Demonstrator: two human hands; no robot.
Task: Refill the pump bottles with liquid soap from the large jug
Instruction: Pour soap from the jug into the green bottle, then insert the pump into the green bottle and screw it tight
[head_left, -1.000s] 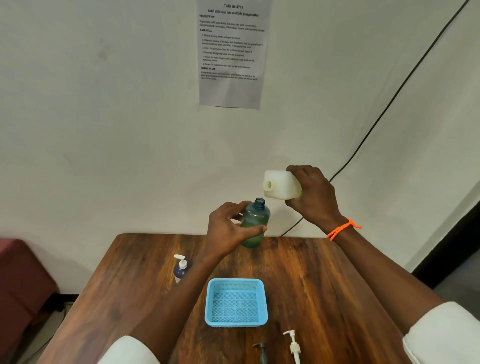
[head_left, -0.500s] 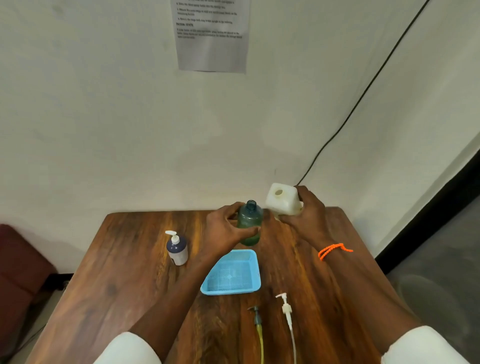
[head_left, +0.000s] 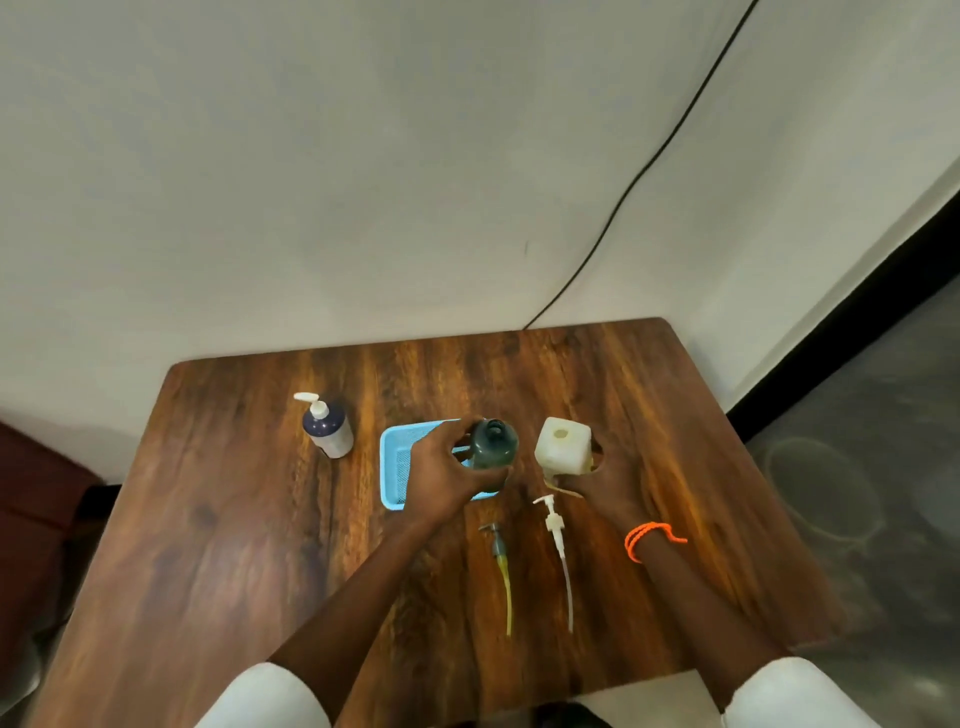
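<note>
Gripping the open dark green plastic bottle (head_left: 493, 444), the left hand (head_left: 447, 475) sits just left of the right hand (head_left: 605, 480), whose grip holds the white square plastic jug (head_left: 562, 447).

No readable text, label, brand or number anywhere: not on the green bottle (head_left: 493, 444), white jug (head_left: 562, 446) or blue-capped pump bottle (head_left: 328, 430).

A bare room corner: plain white wall (head_left: 363, 182), black cable (head_left: 649, 166), wooden table (head_left: 234, 519), grey floor (head_left: 857, 441).
</note>
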